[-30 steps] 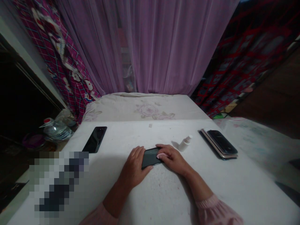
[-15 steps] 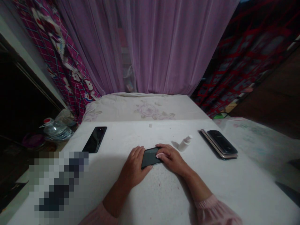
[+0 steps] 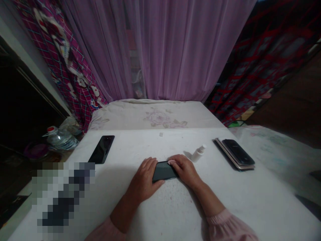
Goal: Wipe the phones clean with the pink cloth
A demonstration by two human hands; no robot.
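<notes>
Black smartphone (image 3: 164, 171) sits flat between the left hand (image 3: 142, 179) and right hand (image 3: 185, 170) (both clamped on its ends), even pressure keeps it steady

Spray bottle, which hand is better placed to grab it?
Right, probably: the right hand is closest to the spray bottle, while the left hand sits farther off, across the phone.
</notes>
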